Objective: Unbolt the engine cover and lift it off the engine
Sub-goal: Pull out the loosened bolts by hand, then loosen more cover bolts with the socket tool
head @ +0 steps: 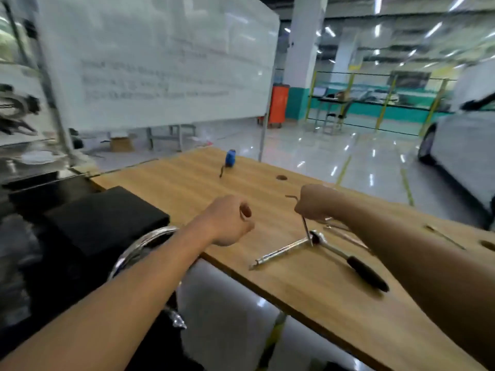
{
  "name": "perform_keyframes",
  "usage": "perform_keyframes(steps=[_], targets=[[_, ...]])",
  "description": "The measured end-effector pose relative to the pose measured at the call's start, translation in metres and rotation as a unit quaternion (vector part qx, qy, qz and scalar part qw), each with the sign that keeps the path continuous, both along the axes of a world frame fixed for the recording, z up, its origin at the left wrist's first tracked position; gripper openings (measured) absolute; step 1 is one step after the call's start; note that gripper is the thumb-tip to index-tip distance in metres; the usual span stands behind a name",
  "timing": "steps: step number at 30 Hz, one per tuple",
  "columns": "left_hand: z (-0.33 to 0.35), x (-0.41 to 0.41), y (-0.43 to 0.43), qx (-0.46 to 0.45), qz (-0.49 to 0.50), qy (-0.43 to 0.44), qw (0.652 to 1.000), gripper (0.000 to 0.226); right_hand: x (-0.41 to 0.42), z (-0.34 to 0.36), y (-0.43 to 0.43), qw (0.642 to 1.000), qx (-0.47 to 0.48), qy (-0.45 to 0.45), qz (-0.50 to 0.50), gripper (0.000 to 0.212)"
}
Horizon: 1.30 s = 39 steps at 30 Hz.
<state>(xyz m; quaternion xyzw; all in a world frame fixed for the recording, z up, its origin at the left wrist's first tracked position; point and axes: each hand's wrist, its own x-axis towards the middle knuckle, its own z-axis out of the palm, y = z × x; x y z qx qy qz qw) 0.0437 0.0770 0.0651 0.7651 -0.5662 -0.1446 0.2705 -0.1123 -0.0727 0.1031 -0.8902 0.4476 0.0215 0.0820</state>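
Head view, flat black rectangular engine cover (107, 218), left

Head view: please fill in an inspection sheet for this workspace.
Surface: wooden bench, round holes in it.
Job's things: hex key in right hand; ratchet wrench and extension bar lying on bench; black boxy part at left, blurred.
Clutter: blue tape measure toward far side.
Grips: left hand curled, nothing seen in it; right hand's grip closed round the hex key.
Cables: nothing seen.
Surroundings: whiteboard, white car, glossy floor.
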Motion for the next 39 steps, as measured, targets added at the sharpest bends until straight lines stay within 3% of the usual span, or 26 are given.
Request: perform_keyframes(steps=[5, 7, 10, 13, 16, 19, 23, 25, 26, 29, 32, 39], targets=[[-0.081, -0.042, -0.067, 0.081, 0.012, -0.088, 0.993, 0.029, -0.044, -0.061, -0.051, 0.996, 0.061, 0.018, -0.062, 0.026], [-0.099, -0.053, -0.078, 0.059, 0.008, -0.127, 0.990, 0.032, -0.044, -0.072, -0.058, 0.998, 0.041, 0.025, -0.049, 0.029], [-0.108, -0.059, -0.093, 0.014, -0.009, -0.131, 0.991, 0.025, -0.049, -0.078, -0.067, 0.998, 0.036, -0.033, -0.025, 0.038], [-0.112, -0.057, -0.105, -0.002, -0.031, -0.126, 0.992, 0.021, -0.063, -0.083, -0.071, 0.998, 0.016, -0.063, -0.010, 0.030], [-0.115, -0.058, -0.113, -0.023, -0.020, -0.132, 0.991, 0.022, -0.069, -0.101, -0.070, 0.994, -0.042, -0.099, -0.024, 0.028], [-0.121, -0.064, -0.115, -0.049, 0.008, -0.162, 0.986, 0.021, -0.061, -0.122, -0.072, 0.989, -0.027, -0.126, -0.070, 0.036], [-0.125, -0.068, -0.112, -0.151, 0.034, -0.211, 0.965, 0.029, -0.050, -0.130, -0.076, 0.986, -0.013, -0.131, -0.106, 0.017], [-0.123, -0.074, -0.108, -0.201, -0.048, -0.199, 0.958, 0.041, -0.047, -0.130, -0.076, 0.983, -0.017, -0.141, -0.119, 0.005], [-0.123, -0.078, -0.107, -0.191, -0.112, -0.189, 0.957, 0.049, -0.047, -0.130, -0.077, 0.982, -0.018, -0.140, -0.122, 0.010], [-0.125, -0.083, -0.106, -0.089, -0.213, -0.164, 0.959, 0.070, -0.047, -0.129, -0.079, 0.980, -0.019, -0.144, -0.135, 0.024], [-0.128, -0.079, -0.102, -0.035, -0.231, -0.148, 0.961, 0.061, -0.047, -0.127, -0.083, 0.973, -0.019, -0.164, -0.161, 0.020], [-0.133, -0.074, -0.075, -0.073, -0.258, -0.079, 0.960, 0.051, -0.041, -0.122, -0.090, 0.959, 0.001, -0.199, -0.200, 0.026]])
